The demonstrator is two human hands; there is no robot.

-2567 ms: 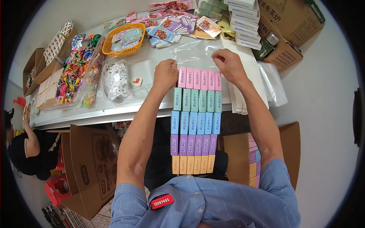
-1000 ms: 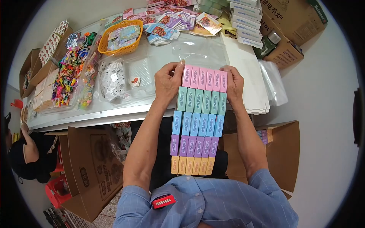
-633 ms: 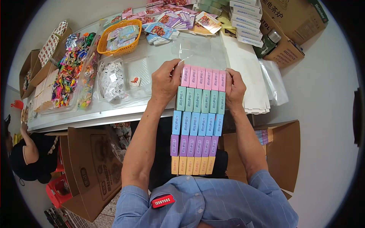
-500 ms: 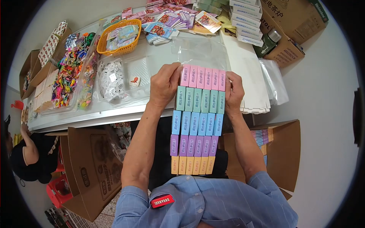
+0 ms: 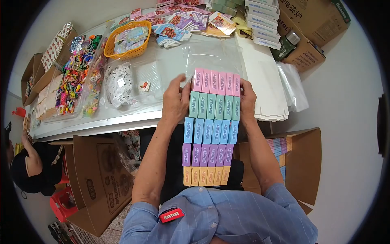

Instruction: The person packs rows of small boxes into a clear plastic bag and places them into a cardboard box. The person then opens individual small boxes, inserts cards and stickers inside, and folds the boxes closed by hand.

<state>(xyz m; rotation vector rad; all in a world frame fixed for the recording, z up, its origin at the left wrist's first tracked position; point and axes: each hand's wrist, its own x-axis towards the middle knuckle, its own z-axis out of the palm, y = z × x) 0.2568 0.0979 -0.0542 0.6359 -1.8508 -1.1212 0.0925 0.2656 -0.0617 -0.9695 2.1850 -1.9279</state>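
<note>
Pale table (image 5: 170, 57) spans the background, an open carton (image 5: 99, 179) below it. Boxes (image 5: 208, 131) form a five-coloured block between the hands, crossing the table's near edge, pink farthest. Left hand (image 5: 174, 99): fingers loosely parted, just beside. Right hand (image 5: 248, 99): fingers bent alongside, grip unclear.

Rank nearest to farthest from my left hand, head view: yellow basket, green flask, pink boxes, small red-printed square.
1. Pink boxes: just right of your left hand.
2. Small red-printed square: to its left.
3. Yellow basket: upper left.
4. Green flask: upper right.
</note>
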